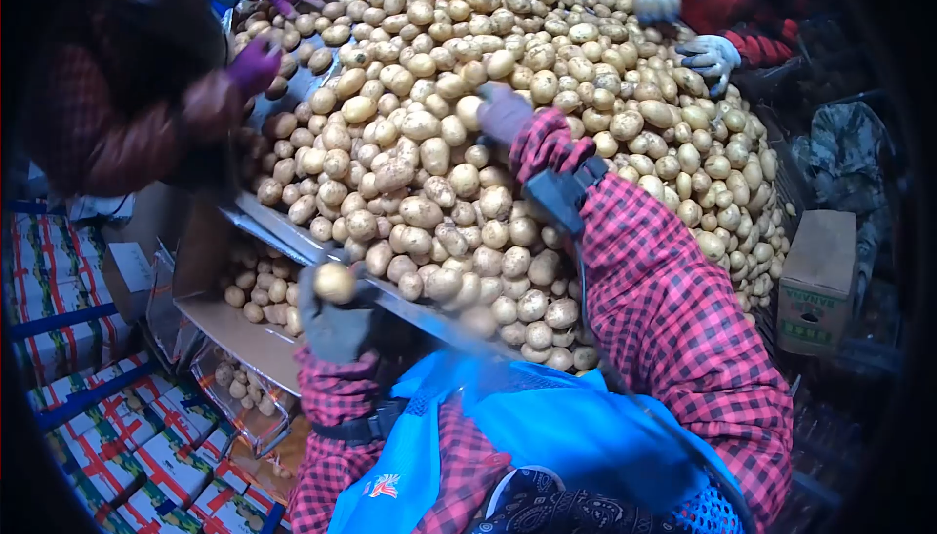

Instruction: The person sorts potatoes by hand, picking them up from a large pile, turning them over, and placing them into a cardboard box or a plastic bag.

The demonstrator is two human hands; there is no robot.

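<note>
A large heap of potatoes (420,183) covers the metal table (322,249). My left hand (337,324), in a grey glove, is closed on a potato (335,282) just outside the table's near edge, beside an open cardboard box (244,334) with potatoes in it. My right hand (506,112), in a greyish-purple glove, reaches onto the middle of the heap. Its fingers are blurred and touch or nearly touch a potato (469,112); whether they grip it is unclear.
At the upper left a co-worker's purple-gloved hands (256,65) are over the heap's edge. Another person's white-gloved hands (711,58) rest at the upper right. Printed cartons (176,456) are stacked at the lower left. A brown box (818,280) stands at the right.
</note>
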